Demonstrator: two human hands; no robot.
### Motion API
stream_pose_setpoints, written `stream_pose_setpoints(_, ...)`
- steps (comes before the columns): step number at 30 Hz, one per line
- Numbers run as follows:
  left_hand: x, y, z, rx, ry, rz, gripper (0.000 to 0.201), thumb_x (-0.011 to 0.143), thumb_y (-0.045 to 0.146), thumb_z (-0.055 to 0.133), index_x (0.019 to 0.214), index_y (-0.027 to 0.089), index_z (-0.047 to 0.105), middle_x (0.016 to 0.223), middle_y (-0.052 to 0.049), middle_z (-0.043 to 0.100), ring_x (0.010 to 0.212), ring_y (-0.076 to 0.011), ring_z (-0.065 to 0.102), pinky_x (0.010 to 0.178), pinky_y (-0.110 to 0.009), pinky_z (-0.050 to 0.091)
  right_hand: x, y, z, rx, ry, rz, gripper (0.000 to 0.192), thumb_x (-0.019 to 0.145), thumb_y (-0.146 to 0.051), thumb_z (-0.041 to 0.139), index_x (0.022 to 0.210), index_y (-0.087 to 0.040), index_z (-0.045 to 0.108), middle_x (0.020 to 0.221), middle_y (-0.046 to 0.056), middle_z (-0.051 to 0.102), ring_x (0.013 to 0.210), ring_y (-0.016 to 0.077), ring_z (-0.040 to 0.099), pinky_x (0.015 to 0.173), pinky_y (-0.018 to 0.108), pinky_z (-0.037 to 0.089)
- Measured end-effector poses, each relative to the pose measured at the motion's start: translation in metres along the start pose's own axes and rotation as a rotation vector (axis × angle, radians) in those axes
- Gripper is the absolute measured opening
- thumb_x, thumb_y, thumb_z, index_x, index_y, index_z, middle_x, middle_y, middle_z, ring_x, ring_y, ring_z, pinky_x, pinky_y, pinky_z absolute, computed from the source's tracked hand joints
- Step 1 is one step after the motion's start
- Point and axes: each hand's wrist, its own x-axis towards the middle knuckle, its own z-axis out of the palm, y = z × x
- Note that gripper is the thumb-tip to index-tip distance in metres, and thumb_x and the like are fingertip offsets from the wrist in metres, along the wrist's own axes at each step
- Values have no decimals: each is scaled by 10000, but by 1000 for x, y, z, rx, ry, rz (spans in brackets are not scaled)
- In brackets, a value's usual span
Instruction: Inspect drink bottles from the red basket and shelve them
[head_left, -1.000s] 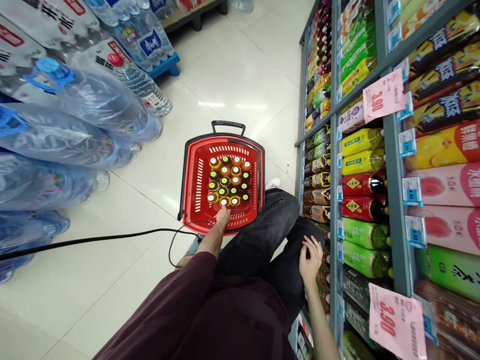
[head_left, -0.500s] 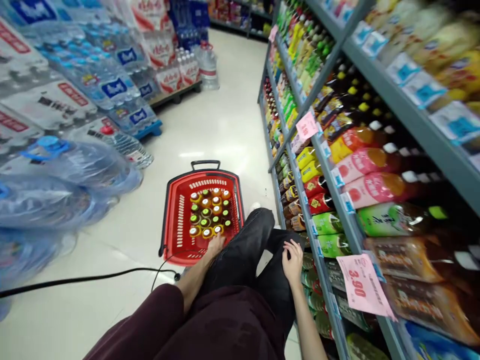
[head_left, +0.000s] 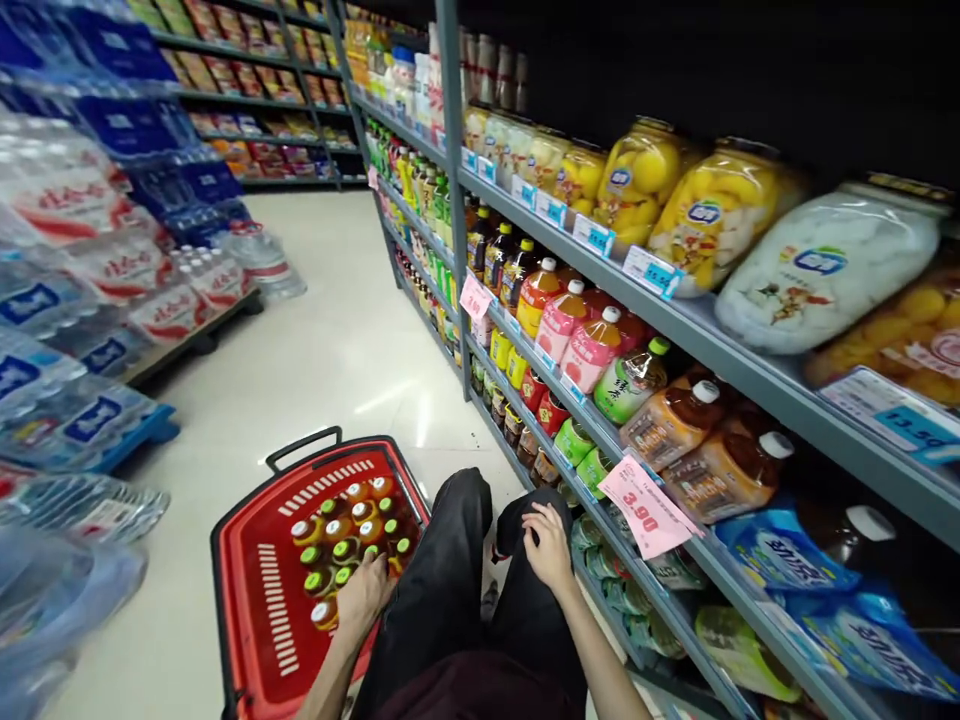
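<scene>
A red plastic shopping basket (head_left: pixel 251 600) with a black rim stands on the floor to my left. Inside it, small bottles (head_left: pixel 335 530) with white and green caps are packed upright in rows. My left hand (head_left: pixel 365 592) reaches over the basket's right rim. Its fingers curl down around the top of a bottle at the near right of the group; the fingertips are partly hidden. My right hand (head_left: pixel 546 545) rests on my right knee, fingers loosely bent and apart, holding nothing.
Close on my right runs a grey metal shelf (head_left: pixel 540 365) with bottled drinks (head_left: pixel 592 352), fruit jars (head_left: pixel 829 262) and a pink price tag (head_left: pixel 649 507) sticking out. Shrink-wrapped water packs (head_left: pixel 97 430) stand at the left. The pale aisle floor (head_left: pixel 330 290) leads to further shelves.
The view has swung up and to the right, showing more of the shelf and its jars. My left hand has moved farther over the bottles. My right hand stays on the knee.
</scene>
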Motion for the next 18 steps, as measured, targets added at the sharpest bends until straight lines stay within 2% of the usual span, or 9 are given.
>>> stream_pose_setpoints(4, 1, 13, -33, -7, 161, -11, 273, 946, 212, 509, 1127, 111, 686, 1252, -170, 652, 987, -286, 718, 618, -292, 463, 0, 0, -1, 25, 20, 10, 287, 880, -81, 476, 900, -225, 724, 1069, 59, 786, 1258, 274, 647, 1207, 617, 372)
stream_pose_setpoints(9, -10, 49, -82, 33, 327, 97, 295, 900, 179, 518, 1136, 131, 689, 1200, -141, 653, 989, -281, 704, 598, -300, 456, -1, -1, -2, 34, 44, 15, 287, 876, -68, 485, 896, -222, 726, 1066, 61, 786, 1245, 273, 652, 1203, 601, 388)
stream_pose_setpoints(11, -16, 65, -100, 34, 381, 139, 269, 869, 172, 537, 1082, 146, 700, 1168, -128, 655, 949, -279, 703, 573, -311, 453, -2, -1, -2, 26, 55, 19, 299, 876, -57, 474, 888, -223, 723, 1058, 54, 785, 1243, 268, 653, 1206, 588, 392)
stream_pose_setpoints(15, -32, 97, -131, 11, 506, 331, 202, 785, 105, 532, 872, 217, 676, 1023, -93, 669, 898, -268, 702, 588, -316, 469, -2, -5, 5, -46, 27, 20, 316, 849, -49, 479, 931, -224, 729, 1060, 66, 772, 1295, 285, 615, 1241, 578, 343)
stream_pose_setpoints(18, -46, 114, -140, -26, 571, 507, 196, 743, 80, 514, 755, 249, 614, 907, -81, 659, 882, -271, 697, 662, -341, 516, -6, -16, 23, -49, -27, 25, 370, 775, -118, 593, 1099, -238, 725, 1087, 78, 760, 1273, 336, 615, 1258, 613, 284)
